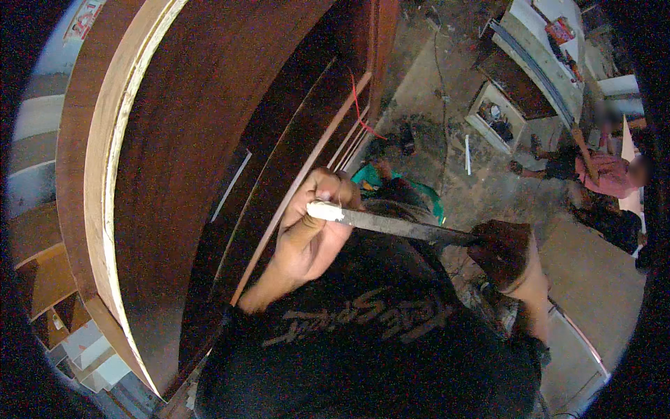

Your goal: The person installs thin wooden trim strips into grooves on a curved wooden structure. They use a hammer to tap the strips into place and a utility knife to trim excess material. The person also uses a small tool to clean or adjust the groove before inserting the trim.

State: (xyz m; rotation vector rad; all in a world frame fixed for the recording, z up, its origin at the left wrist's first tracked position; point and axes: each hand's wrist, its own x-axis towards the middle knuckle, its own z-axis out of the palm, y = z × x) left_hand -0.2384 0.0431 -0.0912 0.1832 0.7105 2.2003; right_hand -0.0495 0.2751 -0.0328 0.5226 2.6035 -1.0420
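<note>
A long, narrow, flat metal blade [408,227] lies crosswise in front of my dark shirt. My right hand [506,258] is closed round its right-hand end, hiding whatever handle it has. At the other end, a soft-looking white lump [325,211] coats the tip. My left hand [314,234] has its fingers curled, with thumb and fingers about this white-coated tip. Close beside my left hand runs a large dark-brown wooden panel piece [188,105] with a pale raw edge and reddish strips.
A thin red cord [357,105] hangs by the wooden piece. Green cloth or plastic [436,206] lies on the dusty floor beyond my hands. At right are an open box [495,115], a board [593,272] and a person in a pink shirt [607,171]. Wooden shelving [49,279] stands at left.
</note>
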